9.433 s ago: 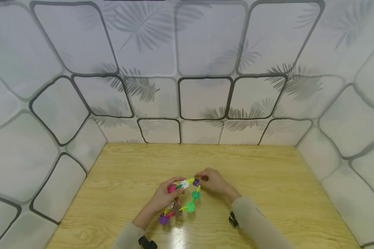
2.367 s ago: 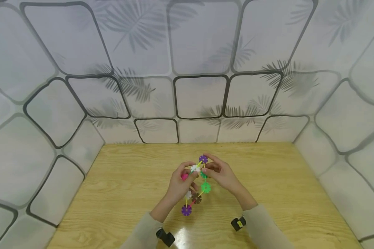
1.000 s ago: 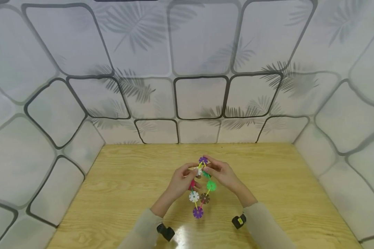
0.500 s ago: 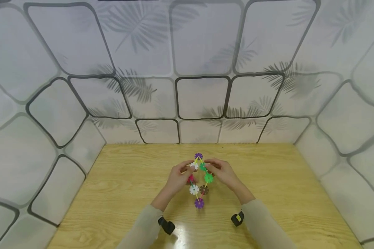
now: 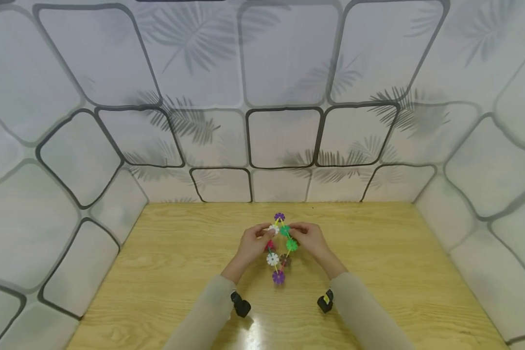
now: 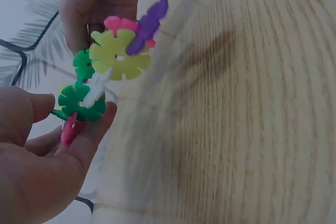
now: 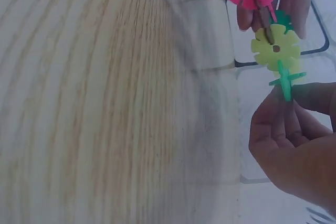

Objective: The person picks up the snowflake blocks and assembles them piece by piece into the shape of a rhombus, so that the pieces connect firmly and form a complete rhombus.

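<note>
Notched plastic snowflake discs are joined edge to edge in a closed loop, which stands between both hands as a narrow diamond. A purple disc (image 5: 279, 217) is at its far point and another purple disc (image 5: 278, 277) at the near one. My left hand (image 5: 249, 246) pinches the loop's left side by a white disc. In the left wrist view its thumb and fingers bracket a pink disc (image 6: 69, 128) beside a green disc (image 6: 81, 102). My right hand (image 5: 313, 242) pinches the right side; the right wrist view shows a green disc (image 7: 285, 82) between thumb and fingers, below a yellow disc (image 7: 276, 49).
A wooden table (image 5: 376, 272) lies under the hands, bounded by patterned panels (image 5: 284, 136) at the back and both sides. A black wrist camera (image 5: 240, 305) sits on the left sleeve, and a second black camera (image 5: 325, 301) on the right one.
Earlier the loop was slanted, with the right hand at a purple disc. The right hand then shifted to a green disc, and the loop turned into an upright diamond. Lately both hands moved slightly away.
</note>
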`<state>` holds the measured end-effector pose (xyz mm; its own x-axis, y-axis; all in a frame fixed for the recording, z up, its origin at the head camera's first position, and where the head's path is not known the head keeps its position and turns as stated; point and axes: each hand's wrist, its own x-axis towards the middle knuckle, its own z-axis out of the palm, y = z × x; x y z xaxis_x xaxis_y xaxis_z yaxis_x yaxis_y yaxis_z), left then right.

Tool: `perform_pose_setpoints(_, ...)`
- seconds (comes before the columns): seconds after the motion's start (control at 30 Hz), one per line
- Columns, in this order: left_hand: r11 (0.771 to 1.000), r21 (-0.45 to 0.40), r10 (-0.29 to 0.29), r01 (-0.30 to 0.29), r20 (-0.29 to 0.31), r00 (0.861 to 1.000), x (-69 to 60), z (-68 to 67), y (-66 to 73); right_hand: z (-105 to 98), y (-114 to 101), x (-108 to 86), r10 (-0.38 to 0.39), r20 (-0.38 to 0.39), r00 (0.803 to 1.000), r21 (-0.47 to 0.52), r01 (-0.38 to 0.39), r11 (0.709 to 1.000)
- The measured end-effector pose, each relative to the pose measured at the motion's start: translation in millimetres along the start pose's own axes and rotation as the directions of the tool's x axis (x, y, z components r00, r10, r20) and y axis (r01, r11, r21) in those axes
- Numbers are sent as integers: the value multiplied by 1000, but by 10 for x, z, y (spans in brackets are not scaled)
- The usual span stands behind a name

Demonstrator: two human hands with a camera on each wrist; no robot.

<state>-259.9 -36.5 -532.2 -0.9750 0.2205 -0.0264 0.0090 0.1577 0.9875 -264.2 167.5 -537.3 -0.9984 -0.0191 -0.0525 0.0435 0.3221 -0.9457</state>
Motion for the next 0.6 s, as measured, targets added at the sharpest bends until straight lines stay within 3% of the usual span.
perform_pose_setpoints(0.13, 991, 136, 13, -5, -57, 998, 63, 8, -39, 42, 41, 80, 43, -24, 999, -1, -43, 999)
perform_pose_setpoints(0.27, 976, 218, -4, 27, -104, 995, 101, -3, -88, 69, 94, 132, 30, -42, 999, -80, -33, 996)
perform_pose_setpoints(0.43, 970, 236, -31, 58, -117, 993, 93, -31, -139, 87, 149, 154, 31, -49, 998, -146, -38, 989)
perform_pose_setpoints(0.6, 975, 217, -21, 37, -80, 997, 92, -67, -205, 103, 191, 170, 42, -49, 998, -165, -50, 985)
